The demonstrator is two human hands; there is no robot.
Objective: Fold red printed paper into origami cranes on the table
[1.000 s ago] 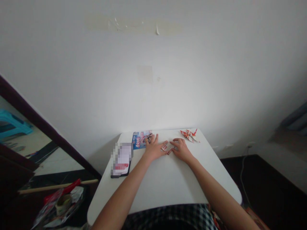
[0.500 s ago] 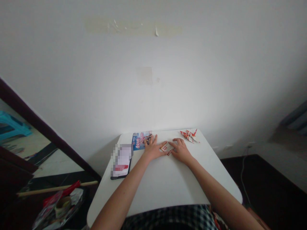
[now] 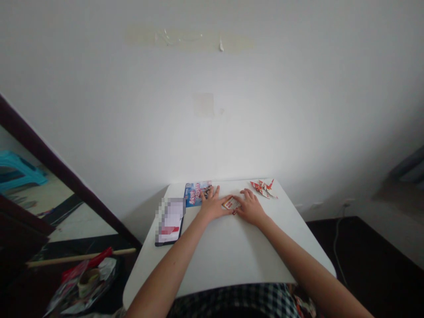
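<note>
A small folded piece of red-and-white printed paper lies on the white table between my two hands. My left hand holds its left side with index finger and thumb. The other fingers of that hand are spread over a blue printed sheet. On the paper's right side my right hand grips with bent index finger and thumb, its remaining fingers raised and curved. My fingers partly cover the paper, so its full outline is hidden. A red-and-white origami crane rests near the back right corner.
A phone, its screen blurred out, lies at the table's left. The wall rises behind the table. On the floor at left are a plastic bag of odds and ends and a wooden stick. A cable hangs at right.
The camera view has shifted slightly, so the whole scene sits a little further right. My fingers have moved slightly at the folded paper, and its lower tip is more covered by them.
</note>
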